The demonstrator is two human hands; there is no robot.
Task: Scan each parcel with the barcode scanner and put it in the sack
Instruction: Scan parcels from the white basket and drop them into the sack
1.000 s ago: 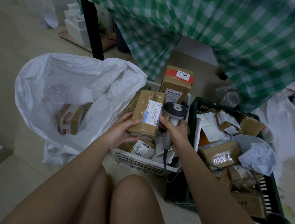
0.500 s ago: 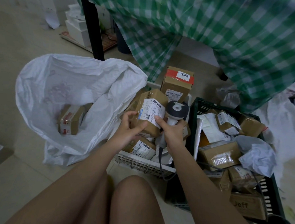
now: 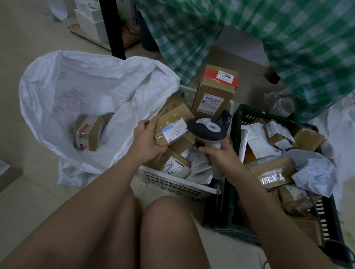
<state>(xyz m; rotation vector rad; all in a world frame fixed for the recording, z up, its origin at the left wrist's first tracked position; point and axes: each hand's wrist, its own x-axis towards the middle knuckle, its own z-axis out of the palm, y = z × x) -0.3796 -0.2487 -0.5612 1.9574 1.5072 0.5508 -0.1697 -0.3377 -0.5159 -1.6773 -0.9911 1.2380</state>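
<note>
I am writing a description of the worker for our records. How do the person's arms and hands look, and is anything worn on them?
Both forearms are bare: no sleeves reach into view. The left hand and the right hand wear no gloves, and I see no watch, ring or bracelet. The knees below are bare too.

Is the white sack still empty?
No, one taped brown parcel already lies inside the open sack, while the left hand holds another box over the white basket.
</note>
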